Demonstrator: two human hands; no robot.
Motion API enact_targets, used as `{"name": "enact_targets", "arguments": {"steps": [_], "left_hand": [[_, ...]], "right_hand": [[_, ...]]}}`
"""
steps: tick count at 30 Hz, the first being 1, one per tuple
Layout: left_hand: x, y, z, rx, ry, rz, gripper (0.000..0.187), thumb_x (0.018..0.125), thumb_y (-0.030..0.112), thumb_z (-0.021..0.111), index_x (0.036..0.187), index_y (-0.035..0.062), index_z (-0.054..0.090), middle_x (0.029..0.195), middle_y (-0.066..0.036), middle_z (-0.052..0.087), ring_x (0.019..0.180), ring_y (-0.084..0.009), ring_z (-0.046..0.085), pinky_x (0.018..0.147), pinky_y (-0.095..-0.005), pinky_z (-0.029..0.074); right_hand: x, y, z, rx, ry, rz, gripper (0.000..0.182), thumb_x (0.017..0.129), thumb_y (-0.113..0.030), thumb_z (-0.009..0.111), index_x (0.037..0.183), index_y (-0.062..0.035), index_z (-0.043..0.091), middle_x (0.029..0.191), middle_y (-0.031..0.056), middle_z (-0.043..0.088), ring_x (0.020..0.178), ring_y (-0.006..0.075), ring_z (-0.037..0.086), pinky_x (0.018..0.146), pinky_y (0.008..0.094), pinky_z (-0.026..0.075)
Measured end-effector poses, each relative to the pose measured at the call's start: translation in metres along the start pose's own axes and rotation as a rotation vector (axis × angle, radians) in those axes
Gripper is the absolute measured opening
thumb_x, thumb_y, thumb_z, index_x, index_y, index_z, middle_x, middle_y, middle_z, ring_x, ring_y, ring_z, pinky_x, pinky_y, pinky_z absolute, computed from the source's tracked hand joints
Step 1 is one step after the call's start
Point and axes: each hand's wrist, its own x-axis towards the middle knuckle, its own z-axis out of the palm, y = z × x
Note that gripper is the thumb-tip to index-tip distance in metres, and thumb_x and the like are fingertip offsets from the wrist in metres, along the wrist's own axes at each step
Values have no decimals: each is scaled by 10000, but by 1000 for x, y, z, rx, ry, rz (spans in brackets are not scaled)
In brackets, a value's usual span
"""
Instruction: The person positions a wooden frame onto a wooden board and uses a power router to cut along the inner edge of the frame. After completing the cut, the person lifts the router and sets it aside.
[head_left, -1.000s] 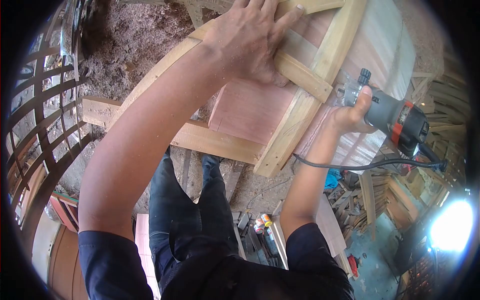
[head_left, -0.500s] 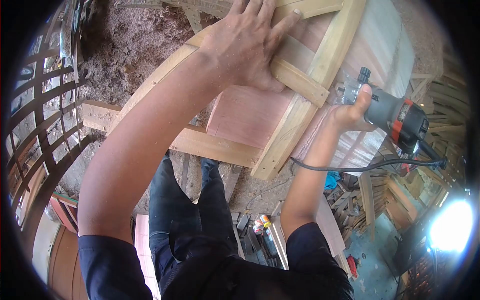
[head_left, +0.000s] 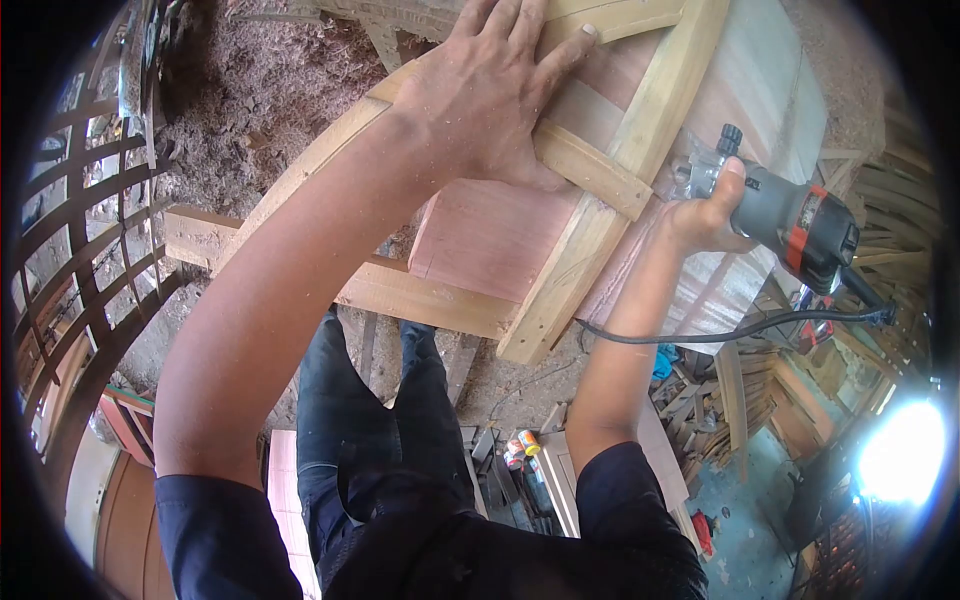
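My left hand [head_left: 490,85] lies flat, fingers spread, on a pale wooden frame [head_left: 585,250] made of a curved rail and crossing slats. The frame rests on a pinkish board [head_left: 490,240]. My right hand [head_left: 705,215] grips a grey, black and red power router [head_left: 785,220], whose clear base [head_left: 700,170] sits against the outer edge of the frame's long rail. A black cord [head_left: 700,335] runs from the router's rear and loops below my right forearm.
Sawdust and shavings [head_left: 260,90] cover the surface beyond the frame. A dark lattice [head_left: 80,230] stands at the left. Below me are my legs, scrap timber [head_left: 740,390] and small cans [head_left: 520,445] on the floor. Bright glare [head_left: 900,450] at lower right.
The router and my right hand have shifted slightly up along the rail. My left hand stays pressed on the frame, which has moved a little up-left in view.
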Motion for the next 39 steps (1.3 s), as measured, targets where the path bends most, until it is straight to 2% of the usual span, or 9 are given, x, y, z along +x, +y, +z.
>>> {"name": "enact_targets", "arguments": {"steps": [4,8,10,16,22,26,28,32,39], "left_hand": [[2,-3,16,19,107,9,1366,745,977,493,1638,-29,248,1541,-450,315,1493,-543,290,1263,-581,202],[1,1,12,51,23,-23,1366,742,979,493,1631,-33,263,1531,-455,326,1486,-548,304,1264,-582,204],[3,-2,15,12,100,0,1359,746,975,497,1625,-36,273,1521,-460,336,1481,-552,314,1262,-586,207],[3,-2,14,-105,124,8,1351,751,968,501,1622,-39,274,1519,-462,335,1483,-554,307,1264,-587,198],[3,-3,20,-40,145,6,1362,740,965,519,1627,-38,268,1530,-464,319,1490,-551,295,1273,-579,172],[4,-3,15,-99,97,-7,1373,737,978,503,1632,-34,260,1535,-463,311,1495,-549,288,1276,-581,163],[4,-3,17,-65,85,-2,1375,733,985,496,1630,-33,267,1539,-454,313,1498,-548,281,1280,-579,159],[5,-4,25,-21,137,0,1371,735,989,488,1627,-31,276,1540,-442,321,1504,-544,272,1284,-578,158],[5,-1,4,-32,8,-33,1362,750,976,495,1640,-24,248,1564,-433,297,1516,-535,255,1283,-586,162]], "right_hand": [[5,5,2,-4,-17,-27,414,741,-116,840,1031,64,605,923,161,683,722,245,693,658,338,603],[8,9,2,-16,-47,-4,457,744,-136,849,1067,59,591,942,158,678,735,250,698,668,336,609],[10,12,5,-6,-22,-33,496,740,-138,850,1104,52,572,982,161,672,754,256,701,670,338,616],[11,10,2,-20,-49,-22,504,731,-128,841,1112,40,556,1005,170,666,773,254,704,664,337,620],[10,8,3,-23,-64,-18,497,731,-145,844,1097,49,569,992,163,665,753,251,690,654,333,607],[10,10,7,6,-55,-3,490,731,-157,846,1082,53,576,981,163,663,747,252,684,651,336,603],[10,11,9,45,-20,21,454,721,-67,829,1096,55,605,997,153,678,815,244,678,715,358,601],[13,8,12,9,-32,9,443,722,-60,823,1090,59,606,995,153,679,814,246,676,713,362,604],[17,17,17,36,-13,-8,464,724,-55,817,1111,63,591,1010,158,675,813,252,678,709,365,611]]}}
